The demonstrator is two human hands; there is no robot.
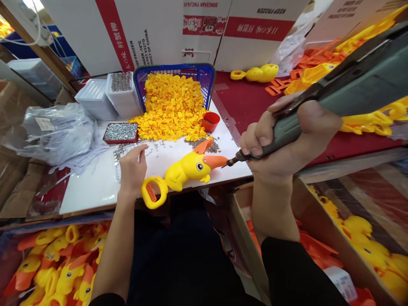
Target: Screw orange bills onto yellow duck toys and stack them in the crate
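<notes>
My right hand (283, 148) is wrapped round a grey-green electric screwdriver (353, 89). Its thin bit is close to the open orange beak of a yellow duck-shaped toy (183, 172); contact is unclear. That toy lies on the white work surface (86, 191), its loop handle at the near edge. Left of it, my left hand (131, 170) reaches over a clear tray of small round silver cells (117, 157). Its fingers are curled and mostly hidden, so whatever they hold does not show. Small screws (212, 145) are scattered behind the beak.
A blue basket (208, 85) spills small yellow parts (174, 110). Nearby are a red cup (211, 122), a red tray of metal pieces (121, 132) and stacked clear trays (95, 100). Duck toys (63, 267) fill a bin at lower left; cartons stand at right.
</notes>
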